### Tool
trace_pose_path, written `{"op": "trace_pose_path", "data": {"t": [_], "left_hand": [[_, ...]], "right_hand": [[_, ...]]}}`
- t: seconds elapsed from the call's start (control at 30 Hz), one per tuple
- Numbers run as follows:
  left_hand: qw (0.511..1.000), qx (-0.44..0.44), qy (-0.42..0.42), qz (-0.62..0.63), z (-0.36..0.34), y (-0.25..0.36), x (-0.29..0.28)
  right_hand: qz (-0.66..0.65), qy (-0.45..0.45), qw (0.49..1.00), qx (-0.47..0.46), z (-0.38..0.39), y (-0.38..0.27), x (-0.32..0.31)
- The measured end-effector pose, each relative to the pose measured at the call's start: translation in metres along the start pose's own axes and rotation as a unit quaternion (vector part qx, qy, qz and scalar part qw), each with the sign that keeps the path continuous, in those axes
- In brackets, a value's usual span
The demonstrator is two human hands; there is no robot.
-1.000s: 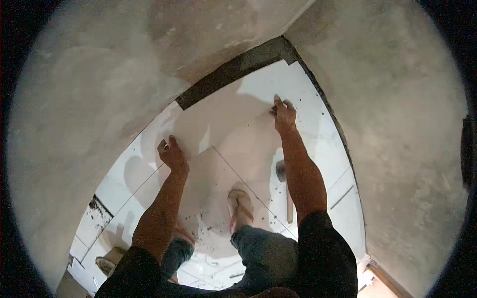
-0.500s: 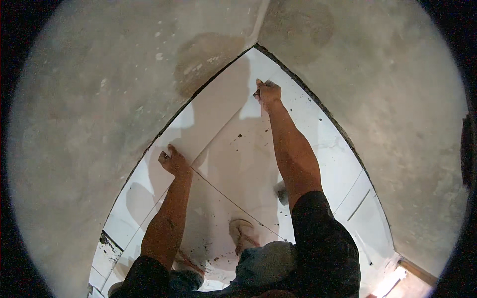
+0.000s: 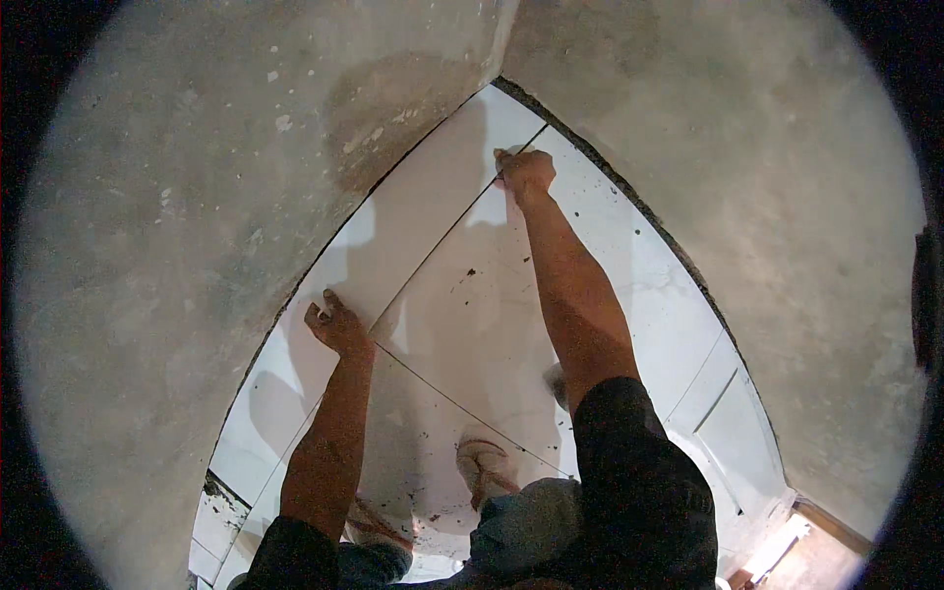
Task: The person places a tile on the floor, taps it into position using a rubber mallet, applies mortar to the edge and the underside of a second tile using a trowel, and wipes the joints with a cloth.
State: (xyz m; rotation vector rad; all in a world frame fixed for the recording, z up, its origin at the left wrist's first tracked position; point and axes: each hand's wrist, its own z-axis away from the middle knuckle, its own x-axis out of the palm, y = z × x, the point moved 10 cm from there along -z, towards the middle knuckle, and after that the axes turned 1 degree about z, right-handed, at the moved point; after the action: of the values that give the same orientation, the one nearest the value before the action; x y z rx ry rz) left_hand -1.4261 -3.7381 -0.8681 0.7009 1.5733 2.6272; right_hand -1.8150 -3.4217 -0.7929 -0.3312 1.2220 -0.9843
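Observation:
Along the walls into the corner lies a large white tile [image 3: 418,211], its edge marked by a dark seam. My right hand [image 3: 523,172] is bent over that seam near the corner, fingers curled; what they grip, if anything, is hidden. My left hand [image 3: 332,322] rests at the tile's lower-left part with fingers bent and apart, beside a junction of seams. Adjoining white tiles [image 3: 649,315] carry dark crumbs. A dark tool head [image 3: 558,386] is partly hidden by my right arm.
Bare plaster walls [image 3: 167,246] meet at the top, with a narrow dark gap along the right one. My sandalled feet [image 3: 482,462] stand on the tiles below. A broken, dirty tile [image 3: 218,501] is at lower left; a bright opening [image 3: 787,551] is at lower right.
The dark strip along the upper left wall is now covered by the tile. A dark seam has appeared under my right hand, which has shifted up and left; the view has shifted too.

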Motion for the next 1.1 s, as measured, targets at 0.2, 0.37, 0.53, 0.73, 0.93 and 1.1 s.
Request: {"op": "trace_pose_path", "data": {"t": [0.2, 0.37, 0.53, 0.73, 0.93, 1.1], "left_hand": [[0.926, 0.115, 0.145, -0.329, 0.040, 0.056, 0.024], [0.930, 0.139, 0.132, -0.315, 0.043, 0.077, 0.024], [0.957, 0.061, 0.076, -0.272, 0.043, 0.042, 0.048], [0.989, -0.002, 0.047, -0.143, -0.004, 0.026, -0.028], [0.981, 0.028, 0.030, -0.187, -0.026, 0.039, -0.054], [0.962, 0.051, -0.039, -0.264, 0.042, 0.071, 0.054]], "right_hand": [[0.190, -0.086, 0.976, -0.064, -0.018, 0.003, 0.015], [0.181, -0.109, 0.973, -0.089, 0.008, -0.018, 0.032], [0.052, -0.007, 0.993, -0.104, -0.090, 0.044, 0.015], [0.117, -0.057, 0.978, -0.161, -0.009, -0.014, 0.036], [0.199, -0.149, 0.964, -0.094, 0.038, -0.043, 0.035], [0.352, 0.004, 0.909, -0.222, -0.048, 0.008, 0.033]]}}
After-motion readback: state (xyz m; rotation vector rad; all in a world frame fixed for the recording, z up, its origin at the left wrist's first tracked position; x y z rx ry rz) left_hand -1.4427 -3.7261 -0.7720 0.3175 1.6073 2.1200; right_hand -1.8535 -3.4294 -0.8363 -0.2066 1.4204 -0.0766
